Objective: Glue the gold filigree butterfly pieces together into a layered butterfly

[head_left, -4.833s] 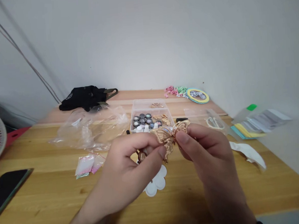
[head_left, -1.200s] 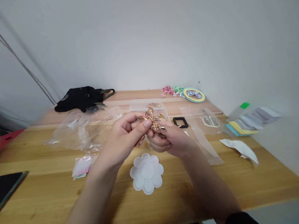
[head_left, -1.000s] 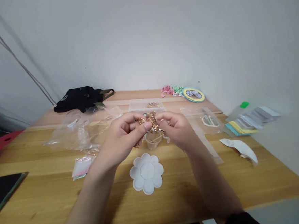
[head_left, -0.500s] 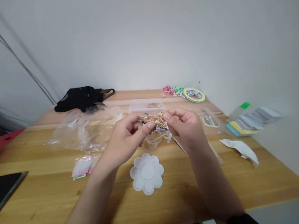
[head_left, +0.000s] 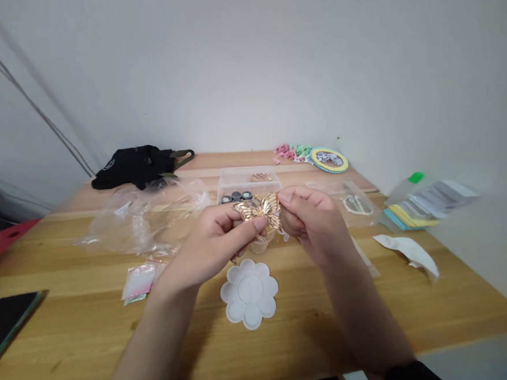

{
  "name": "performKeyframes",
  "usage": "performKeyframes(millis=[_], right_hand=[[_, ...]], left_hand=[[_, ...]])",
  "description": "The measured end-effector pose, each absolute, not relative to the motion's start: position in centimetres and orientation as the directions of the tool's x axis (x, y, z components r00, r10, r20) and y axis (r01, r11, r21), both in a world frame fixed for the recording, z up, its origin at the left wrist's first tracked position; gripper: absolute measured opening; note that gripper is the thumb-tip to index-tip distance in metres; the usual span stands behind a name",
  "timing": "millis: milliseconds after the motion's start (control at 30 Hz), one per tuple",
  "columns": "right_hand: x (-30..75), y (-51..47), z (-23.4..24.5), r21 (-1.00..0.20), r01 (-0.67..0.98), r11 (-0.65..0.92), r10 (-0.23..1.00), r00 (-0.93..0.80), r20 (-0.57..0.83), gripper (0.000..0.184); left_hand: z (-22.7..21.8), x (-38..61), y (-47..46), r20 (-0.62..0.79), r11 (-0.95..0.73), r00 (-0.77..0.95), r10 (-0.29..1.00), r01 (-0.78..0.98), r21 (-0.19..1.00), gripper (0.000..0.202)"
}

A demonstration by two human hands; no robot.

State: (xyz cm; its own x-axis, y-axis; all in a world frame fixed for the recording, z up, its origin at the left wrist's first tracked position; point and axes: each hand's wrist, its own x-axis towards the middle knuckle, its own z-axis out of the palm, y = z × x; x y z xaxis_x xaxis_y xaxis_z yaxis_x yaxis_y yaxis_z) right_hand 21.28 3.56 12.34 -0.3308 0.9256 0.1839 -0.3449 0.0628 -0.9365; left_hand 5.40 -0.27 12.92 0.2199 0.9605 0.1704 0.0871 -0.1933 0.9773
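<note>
**IN HAND:** gold metal butterfly (head_left: pixel 257 209), wings spread, lifted clear of the table, pinched between both hands for inspection; no tool in use.

**LEFT GRIP:** closed; left hand (head_left: pixel 214 245) with thumb on the lower edge of the butterfly's left-side wing, fingers curled behind.

**RIGHT GRIP:** closed; right hand (head_left: pixel 312 223) with fingertips pressed on the edge of the right-side wing, fingers folded inward.

**POSITION:** in the air, between both hands, in front of a clear plastic box (head_left: pixel 248 179) and above a small clear cup (head_left: pixel 258 246), partly hidden by the hands.

**IN THE BOX:** dark round pots (head_left: pixel 236 196), gold pieces (head_left: pixel 261 177).

**BELOW THE HANDS:** white flower palette (head_left: pixel 249 294), bare, on the wooden table (head_left: pixel 73 341).

**LEFT SIDE:** crumpled plastic bag (head_left: pixel 130 227), small sachets (head_left: pixel 139 282), phone (head_left: pixel 6 323).

**RIGHT SIDE:** scissors (head_left: pixel 356 205) in a clear sleeve, white paper scrap (head_left: pixel 408 253), stack of colored papers (head_left: pixel 428 206).

**FAR EDGE:** black pouch (head_left: pixel 134 169), pink and green paper bits (head_left: pixel 289 151), round yellow-rimmed disc (head_left: pixel 329 160).
</note>
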Motion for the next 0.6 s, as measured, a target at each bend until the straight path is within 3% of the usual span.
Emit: performKeyframes(millis=[267,600], right_hand=[[21.7,3.21,12.4,-0.939,-0.264,0.219,0.924,-0.255,0.287,0.017],[21.92,3.34,12.35,-0.934,-0.276,0.226,0.916,-0.267,0.3,0.016]], left_hand=[[12.89,5.12,-0.21,0.117,-0.129,0.218,0.969,0.038,0.991,0.03],[12.81,4.97,-0.28,0.142,-0.155,0.22,0.965,0.041,0.987,0.028]])
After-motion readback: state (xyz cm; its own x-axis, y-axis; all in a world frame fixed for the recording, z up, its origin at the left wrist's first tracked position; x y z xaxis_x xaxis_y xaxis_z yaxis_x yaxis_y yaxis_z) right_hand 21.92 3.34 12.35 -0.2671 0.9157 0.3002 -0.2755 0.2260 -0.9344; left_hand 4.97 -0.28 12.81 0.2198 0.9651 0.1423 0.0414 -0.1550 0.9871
